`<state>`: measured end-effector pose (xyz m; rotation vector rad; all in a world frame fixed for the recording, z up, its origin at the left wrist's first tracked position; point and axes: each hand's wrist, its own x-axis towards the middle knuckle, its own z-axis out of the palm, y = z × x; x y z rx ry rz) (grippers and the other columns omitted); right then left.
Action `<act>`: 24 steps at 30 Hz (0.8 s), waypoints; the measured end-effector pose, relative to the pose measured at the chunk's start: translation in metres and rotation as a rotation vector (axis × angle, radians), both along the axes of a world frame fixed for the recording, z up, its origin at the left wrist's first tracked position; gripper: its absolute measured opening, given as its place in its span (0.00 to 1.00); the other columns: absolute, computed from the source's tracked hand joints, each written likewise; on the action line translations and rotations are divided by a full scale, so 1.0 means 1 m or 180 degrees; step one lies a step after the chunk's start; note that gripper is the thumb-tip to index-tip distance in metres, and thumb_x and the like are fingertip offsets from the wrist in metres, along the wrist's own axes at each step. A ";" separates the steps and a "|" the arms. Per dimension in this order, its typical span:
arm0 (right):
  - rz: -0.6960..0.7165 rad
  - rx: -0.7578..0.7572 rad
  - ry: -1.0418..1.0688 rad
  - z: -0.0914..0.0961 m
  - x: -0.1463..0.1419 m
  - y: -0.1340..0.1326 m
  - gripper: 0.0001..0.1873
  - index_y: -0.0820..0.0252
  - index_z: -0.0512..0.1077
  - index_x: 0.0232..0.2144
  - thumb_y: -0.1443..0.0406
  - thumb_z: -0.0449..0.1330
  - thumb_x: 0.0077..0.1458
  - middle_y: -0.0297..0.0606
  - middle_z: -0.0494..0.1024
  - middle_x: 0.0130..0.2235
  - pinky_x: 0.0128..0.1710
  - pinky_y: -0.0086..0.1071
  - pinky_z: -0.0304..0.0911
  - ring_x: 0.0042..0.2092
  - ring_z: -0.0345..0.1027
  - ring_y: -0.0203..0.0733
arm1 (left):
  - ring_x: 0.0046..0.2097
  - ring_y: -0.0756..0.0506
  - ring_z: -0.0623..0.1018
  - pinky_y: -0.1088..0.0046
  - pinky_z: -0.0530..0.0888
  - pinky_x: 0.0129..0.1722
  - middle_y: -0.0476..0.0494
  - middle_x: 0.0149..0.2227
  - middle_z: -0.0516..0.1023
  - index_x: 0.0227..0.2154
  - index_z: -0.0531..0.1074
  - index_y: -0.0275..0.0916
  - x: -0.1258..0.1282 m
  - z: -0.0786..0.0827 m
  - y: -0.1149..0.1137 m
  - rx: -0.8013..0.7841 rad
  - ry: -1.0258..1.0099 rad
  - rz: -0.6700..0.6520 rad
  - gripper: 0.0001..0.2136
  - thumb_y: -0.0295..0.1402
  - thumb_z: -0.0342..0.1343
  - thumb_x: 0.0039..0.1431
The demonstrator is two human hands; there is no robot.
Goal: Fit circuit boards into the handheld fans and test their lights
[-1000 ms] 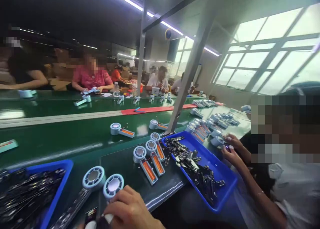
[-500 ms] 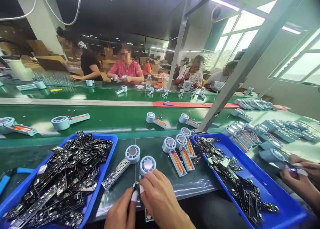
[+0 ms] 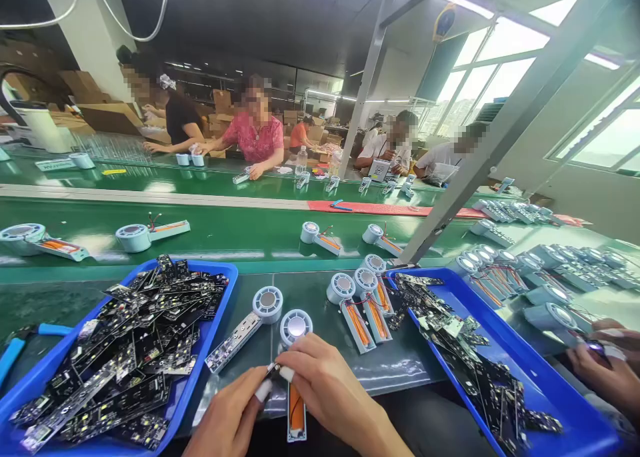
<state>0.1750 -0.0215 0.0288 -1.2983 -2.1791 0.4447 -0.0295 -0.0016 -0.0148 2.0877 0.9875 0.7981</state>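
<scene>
My left hand (image 3: 231,404) pinches a dark circuit board (image 3: 273,370), mostly hidden by the fingers. Fingertips of my right hand (image 3: 327,384) press together at the board's upper end; whatever they grip is concealed. White covers wrap some fingertips. Under my hands lies a pale blue handheld fan (image 3: 296,325), its round head away from me and its open handle showing an orange battery (image 3: 297,410). Just left of it rests another fan (image 3: 267,302) with a board lying along its handle. Several open-handled fans (image 3: 343,286) stand to the right.
A blue tray (image 3: 231,277) heaped with circuit boards is at left, beside blue-handled pliers (image 3: 13,356). Another blue tray (image 3: 545,384) with boards is at right, near a co-worker's hands (image 3: 600,357). A metal post (image 3: 450,197) rises beyond. Fans sit along the green conveyor (image 3: 240,234).
My left hand has tilted and shifted left with the board, exposing more of the fan's handle and battery. Across the belt, a person in pink has reached out to fans on the line.
</scene>
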 end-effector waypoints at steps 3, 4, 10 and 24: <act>-0.0070 0.0034 0.0048 -0.004 -0.001 -0.001 0.15 0.58 0.75 0.41 0.76 0.52 0.61 0.37 0.76 0.37 0.39 0.32 0.63 0.39 0.67 0.41 | 0.39 0.47 0.82 0.79 0.77 0.38 0.49 0.38 0.83 0.47 0.75 0.46 0.003 -0.003 0.000 -0.0059 -0.0048 -0.0084 0.12 0.34 0.47 0.68; -0.0100 0.0028 0.0099 -0.006 -0.001 -0.002 0.14 0.57 0.75 0.40 0.76 0.52 0.62 0.37 0.76 0.37 0.39 0.32 0.63 0.39 0.67 0.42 | 0.39 0.47 0.82 0.79 0.77 0.38 0.49 0.38 0.83 0.47 0.75 0.46 0.004 -0.004 0.000 -0.0047 -0.0044 -0.0069 0.12 0.34 0.47 0.68; -0.0916 -0.0292 0.1268 -0.007 0.013 -0.017 0.14 0.53 0.72 0.50 0.67 0.57 0.62 0.39 0.75 0.49 0.47 0.33 0.65 0.47 0.70 0.43 | 0.39 0.45 0.83 0.78 0.77 0.38 0.46 0.40 0.84 0.49 0.75 0.44 0.009 -0.014 -0.012 -0.0061 0.0084 0.0306 0.14 0.35 0.46 0.68; -0.1673 -0.0876 0.1935 -0.021 0.010 -0.009 0.12 0.58 0.77 0.41 0.62 0.56 0.62 0.39 0.81 0.37 0.36 0.31 0.68 0.37 0.75 0.43 | 0.46 0.42 0.83 0.71 0.79 0.47 0.43 0.45 0.84 0.46 0.76 0.44 0.017 -0.016 -0.030 0.0020 -0.0345 0.1331 0.14 0.37 0.48 0.64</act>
